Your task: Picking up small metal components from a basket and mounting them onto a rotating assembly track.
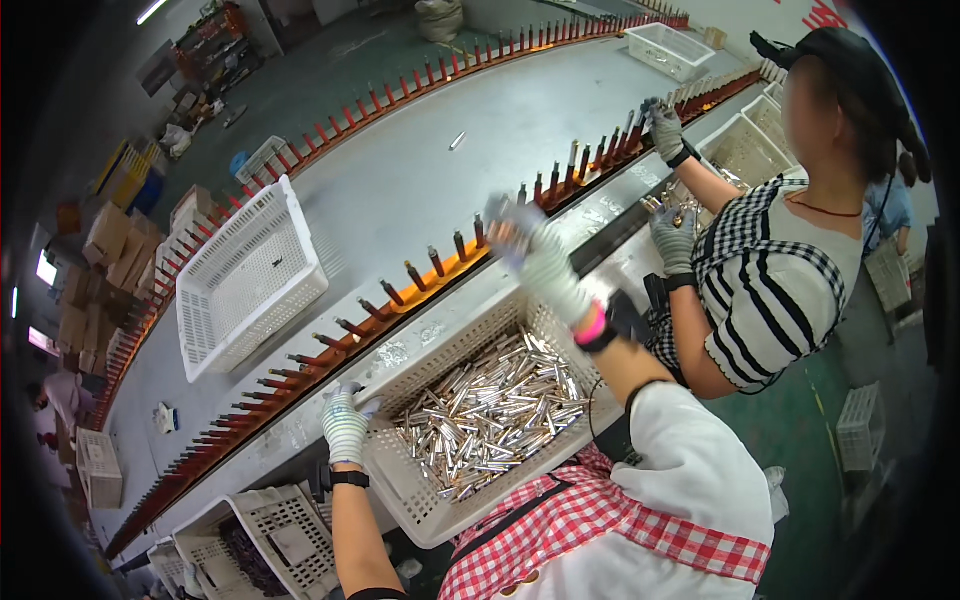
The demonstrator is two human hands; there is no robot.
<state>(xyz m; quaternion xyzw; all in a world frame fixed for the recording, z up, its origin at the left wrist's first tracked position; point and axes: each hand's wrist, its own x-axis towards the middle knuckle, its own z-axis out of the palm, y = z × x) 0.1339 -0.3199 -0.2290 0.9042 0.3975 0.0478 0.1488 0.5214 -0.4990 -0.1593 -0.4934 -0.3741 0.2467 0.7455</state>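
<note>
A white plastic basket point(410, 505) full of short shiny metal tubes point(500, 410) stands against my front, beside the conveyor. My left hand point(346, 425), in a striped glove, is at the basket's left corner by the conveyor edge, fingers stretched out and thumb apart, with nothing seen in it. Over the near row of upright spindles point(436, 262) my gloved right hand point(535, 255) is smeared by motion. Coppery, shiny bits show at its fingers, but its grip cannot be made out. Several spindles beyond it carry tubes.
On the grey conveyor middle lie an emptied-looking white basket point(250, 290) and one loose tube point(458, 141). At right, a co-worker point(780, 250) in gloves handles tubes at the same spindle row. More baskets point(262, 545) stand below the left edge. The far spindle row point(400, 85) curves around.
</note>
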